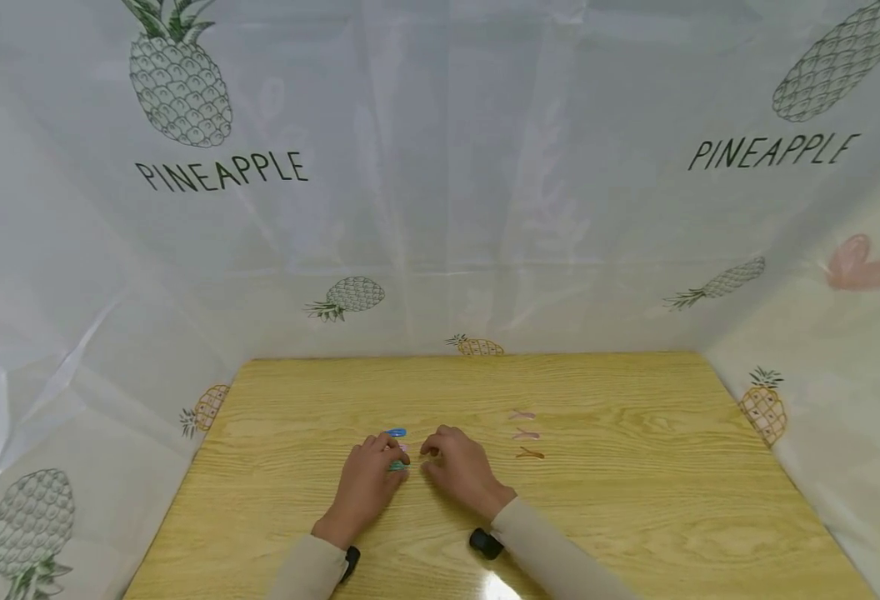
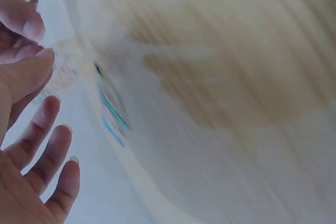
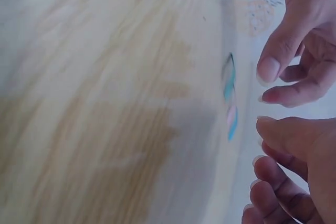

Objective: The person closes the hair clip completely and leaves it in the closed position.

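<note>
Because our left hand (image 1: 367, 477) crowds the blue clip (image 1: 397, 432) just beyond its fingers and the teal clip (image 1: 397, 467) by its thumb, a brush could skew them; whether it pinches anything we cannot tell; our right hand (image 1: 461, 472) beside it, thumb parted, seemingly empty, could bump it.

Positioned above the wood-grain worktop (image 1: 635, 500): left hand (image 1: 365, 479), fingers bent. Arranged in a column at those fingers, from far to near: blue clip (image 1: 397, 432), pink clip (image 1: 403, 447), green clip (image 1: 397, 467); latter two partly covered. Positioned opposite, across a narrow gap: right hand (image 1: 464, 469), fingers curved, thumb apart. Laid out farther right: two pinkish splayed clips (image 1: 526, 433) and, nearest, one brown splayed clip (image 1: 531, 454). Hung behind: white sheet (image 1: 470, 192), printed with pineapples (image 1: 181, 92).
</note>
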A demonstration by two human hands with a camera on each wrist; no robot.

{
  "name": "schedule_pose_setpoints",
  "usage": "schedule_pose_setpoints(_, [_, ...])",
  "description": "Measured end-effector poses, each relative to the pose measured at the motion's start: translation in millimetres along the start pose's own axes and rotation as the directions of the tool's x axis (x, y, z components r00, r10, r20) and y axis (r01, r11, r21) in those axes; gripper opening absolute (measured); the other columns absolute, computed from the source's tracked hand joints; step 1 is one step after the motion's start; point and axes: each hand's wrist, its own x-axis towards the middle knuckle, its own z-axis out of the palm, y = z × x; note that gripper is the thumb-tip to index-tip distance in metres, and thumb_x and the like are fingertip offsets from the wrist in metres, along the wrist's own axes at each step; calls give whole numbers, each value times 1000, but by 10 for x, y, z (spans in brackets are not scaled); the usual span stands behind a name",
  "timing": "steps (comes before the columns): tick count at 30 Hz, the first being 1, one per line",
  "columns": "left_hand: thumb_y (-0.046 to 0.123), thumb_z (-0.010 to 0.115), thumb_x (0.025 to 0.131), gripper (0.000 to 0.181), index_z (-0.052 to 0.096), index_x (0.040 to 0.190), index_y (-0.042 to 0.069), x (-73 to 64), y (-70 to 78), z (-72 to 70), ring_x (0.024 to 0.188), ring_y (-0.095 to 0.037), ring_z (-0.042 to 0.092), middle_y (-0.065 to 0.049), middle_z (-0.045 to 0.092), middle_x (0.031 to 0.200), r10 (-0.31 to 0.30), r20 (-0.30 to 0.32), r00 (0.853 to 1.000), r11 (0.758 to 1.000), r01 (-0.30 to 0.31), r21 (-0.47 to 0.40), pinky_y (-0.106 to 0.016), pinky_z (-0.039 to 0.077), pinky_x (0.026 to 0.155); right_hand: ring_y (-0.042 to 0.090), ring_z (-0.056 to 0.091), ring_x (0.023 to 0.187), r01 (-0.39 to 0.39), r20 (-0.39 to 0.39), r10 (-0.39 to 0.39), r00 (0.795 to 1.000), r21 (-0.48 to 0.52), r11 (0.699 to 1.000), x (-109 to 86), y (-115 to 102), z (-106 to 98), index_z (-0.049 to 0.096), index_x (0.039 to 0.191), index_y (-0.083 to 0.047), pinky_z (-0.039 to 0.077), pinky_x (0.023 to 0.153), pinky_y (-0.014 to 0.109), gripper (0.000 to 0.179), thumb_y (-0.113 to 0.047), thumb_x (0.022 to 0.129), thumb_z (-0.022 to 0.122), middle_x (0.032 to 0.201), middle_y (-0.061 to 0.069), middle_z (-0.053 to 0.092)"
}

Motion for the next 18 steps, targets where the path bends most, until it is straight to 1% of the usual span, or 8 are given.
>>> schedule_pose_setpoints(4, [11, 93, 79, 20, 77, 89, 15, 76, 174, 78, 92, -18, 60, 4, 61, 99, 58, -1, 998, 998, -58, -3, -39, 50, 77, 12, 63, 83, -9, -43, 9, 999, -5, 1000, -94, 106, -136, 79, 99, -13, 54, 69, 24, 13, -7, 90, 85, 91, -3, 65])
schedule_pose_setpoints(7, [14, 92, 82, 18, 78, 92, 16, 134, 278, 147, 90, -18, 58, 3, 61, 100, 75, 26, 997, 997, -75, -10, -40, 50, 79, 14, 63, 83, -11, -81, 9, 997, -24, 1000, -156, 181, -217, 78, 97, -14, 55, 69, 26, 13, -7, 89, 86, 90, -3, 64])
schedule_pose_setpoints(13, [19, 89, 87, 14, 79, 95, 16, 233, 431, 283, 89, -16, 56, 4, 61, 101, 76, 101, 992, 997, -74, -28, -34, 46, 77, 16, 64, 84, -48, -133, 41, 990, -55, 997, -283, 321, -380, 78, 97, -14, 56, 69, 27, 15, -6, 88, 87, 91, -2, 66])
schedule_pose_setpoints(18, [22, 88, 89, 14, 79, 98, 16, 305, 549, 410, 91, -16, 57, 4, 61, 101, 78, 133, 988, 997, -74, -33, -32, 45, 77, 18, 66, 86, -103, -174, 90, 981, -66, 993, -388, 426, -519, 79, 96, -12, 55, 69, 28, 15, -6, 87, 88, 94, -3, 67])
